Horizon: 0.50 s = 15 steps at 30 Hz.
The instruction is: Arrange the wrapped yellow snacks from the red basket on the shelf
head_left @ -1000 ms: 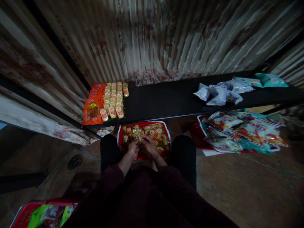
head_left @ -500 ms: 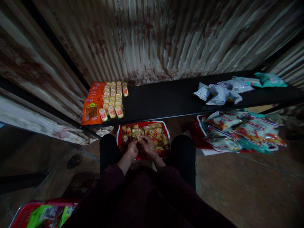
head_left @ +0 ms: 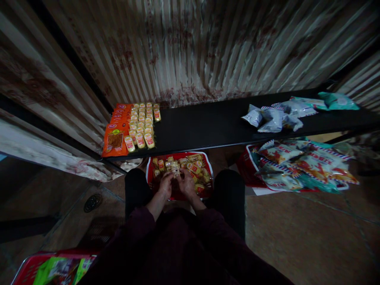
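Between my knees, a red basket holds several small yellow wrapped snacks. Above it, my left hand and my right hand meet around a few yellow packets, their fingers closed on them from both sides. Rows of like yellow packets stand on the left part of the black shelf, beside overlapping orange packs.
Silvery bags and teal bags lie on the shelf's right part. Below them a red basket overflows with chip bags. Another red basket with green packs sits at the lower left. Pleated curtain hangs behind.
The held packets have turned, showing a broader face. My fingers have shifted slightly around them. Shelf and baskets look the same.
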Each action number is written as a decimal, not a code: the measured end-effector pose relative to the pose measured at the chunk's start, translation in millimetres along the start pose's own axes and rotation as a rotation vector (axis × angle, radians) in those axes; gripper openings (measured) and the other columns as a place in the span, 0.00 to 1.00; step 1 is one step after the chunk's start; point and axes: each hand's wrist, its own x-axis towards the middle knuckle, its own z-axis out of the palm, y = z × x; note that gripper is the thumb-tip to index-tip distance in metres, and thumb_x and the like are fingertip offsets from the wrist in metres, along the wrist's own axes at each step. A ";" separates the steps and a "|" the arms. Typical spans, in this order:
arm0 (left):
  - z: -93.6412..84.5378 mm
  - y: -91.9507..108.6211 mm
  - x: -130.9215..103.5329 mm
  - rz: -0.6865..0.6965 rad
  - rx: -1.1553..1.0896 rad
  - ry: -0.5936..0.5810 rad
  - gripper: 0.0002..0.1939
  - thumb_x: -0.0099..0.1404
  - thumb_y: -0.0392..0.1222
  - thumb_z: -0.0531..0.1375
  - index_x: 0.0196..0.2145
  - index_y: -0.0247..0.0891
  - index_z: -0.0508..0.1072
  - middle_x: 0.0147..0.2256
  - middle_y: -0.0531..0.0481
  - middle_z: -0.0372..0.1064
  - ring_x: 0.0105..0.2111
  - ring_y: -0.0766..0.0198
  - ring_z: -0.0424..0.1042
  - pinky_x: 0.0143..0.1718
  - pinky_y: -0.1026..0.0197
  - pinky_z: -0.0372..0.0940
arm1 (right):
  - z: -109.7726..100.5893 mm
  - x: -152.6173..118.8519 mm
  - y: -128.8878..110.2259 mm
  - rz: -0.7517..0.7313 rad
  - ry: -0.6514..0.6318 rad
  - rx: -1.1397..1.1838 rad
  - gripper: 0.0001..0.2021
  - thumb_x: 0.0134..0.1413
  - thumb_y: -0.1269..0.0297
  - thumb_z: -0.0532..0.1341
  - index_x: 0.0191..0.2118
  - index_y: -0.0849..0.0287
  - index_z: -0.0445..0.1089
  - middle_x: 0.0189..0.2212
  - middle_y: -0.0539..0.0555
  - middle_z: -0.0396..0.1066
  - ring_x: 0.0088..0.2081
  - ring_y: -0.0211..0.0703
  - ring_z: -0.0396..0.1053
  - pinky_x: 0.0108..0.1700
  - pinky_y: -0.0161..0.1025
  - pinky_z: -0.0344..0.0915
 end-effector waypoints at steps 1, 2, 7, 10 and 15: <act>1.1 1.6 -2.1 0.017 0.011 -0.010 0.17 0.40 0.38 0.65 0.31 0.38 0.70 0.30 0.54 0.71 0.30 0.68 0.68 0.34 0.65 0.58 | 0.0 0.2 -0.9 0.010 0.013 0.011 0.15 0.51 0.65 0.54 0.44 0.61 0.67 0.42 0.60 0.71 0.42 0.49 0.69 0.47 0.47 0.65; 2.0 3.1 -4.1 0.034 0.019 -0.020 0.17 0.40 0.39 0.65 0.32 0.39 0.70 0.31 0.54 0.71 0.31 0.68 0.68 0.34 0.65 0.58 | -0.2 0.4 -2.1 0.018 0.022 0.022 0.15 0.51 0.65 0.53 0.45 0.61 0.67 0.42 0.60 0.71 0.42 0.49 0.69 0.47 0.47 0.65; 5.4 7.7 -9.0 0.129 0.069 -0.041 0.16 0.43 0.42 0.62 0.33 0.38 0.69 0.32 0.53 0.71 0.30 0.68 0.67 0.33 0.65 0.58 | -4.4 1.7 -12.1 0.000 0.035 0.090 0.15 0.52 0.64 0.53 0.46 0.60 0.65 0.43 0.59 0.70 0.44 0.47 0.69 0.49 0.47 0.64; 8.2 11.0 -11.3 0.187 0.086 -0.060 0.15 0.44 0.42 0.61 0.32 0.38 0.68 0.31 0.54 0.70 0.30 0.68 0.67 0.32 0.65 0.58 | -8.5 2.3 -19.7 -0.002 0.053 0.119 0.15 0.53 0.62 0.53 0.46 0.60 0.64 0.44 0.59 0.70 0.45 0.47 0.69 0.49 0.47 0.64; 15.6 19.8 -17.8 0.297 0.139 -0.034 0.12 0.45 0.41 0.60 0.31 0.39 0.68 0.32 0.53 0.69 0.33 0.67 0.67 0.35 0.64 0.59 | -13.1 4.9 -33.0 -0.019 0.051 0.202 0.14 0.54 0.61 0.53 0.46 0.57 0.64 0.42 0.57 0.70 0.43 0.46 0.69 0.47 0.46 0.66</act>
